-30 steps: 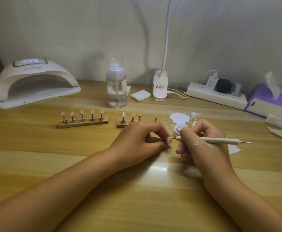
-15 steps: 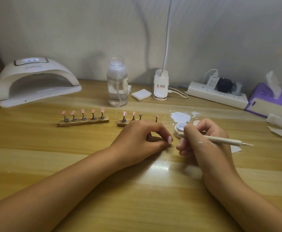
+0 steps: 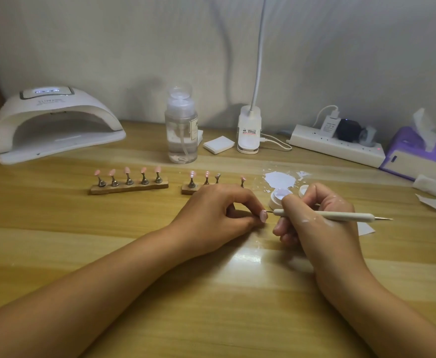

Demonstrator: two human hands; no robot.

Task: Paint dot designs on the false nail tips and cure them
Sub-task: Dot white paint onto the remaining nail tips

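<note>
One nail tip (image 3: 263,216) in left hand (image 3: 211,215), pen (image 3: 341,216) in right hand (image 3: 320,228).

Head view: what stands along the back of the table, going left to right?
curing lamp → clear pump bottle → white square pad → desk lamp base → power strip → purple tissue box

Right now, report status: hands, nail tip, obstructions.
Left hand pinches small pink false nail tip. Right hand grips slim white dotting pen, needle at the nail. Round white gel pot behind, not between.
</note>
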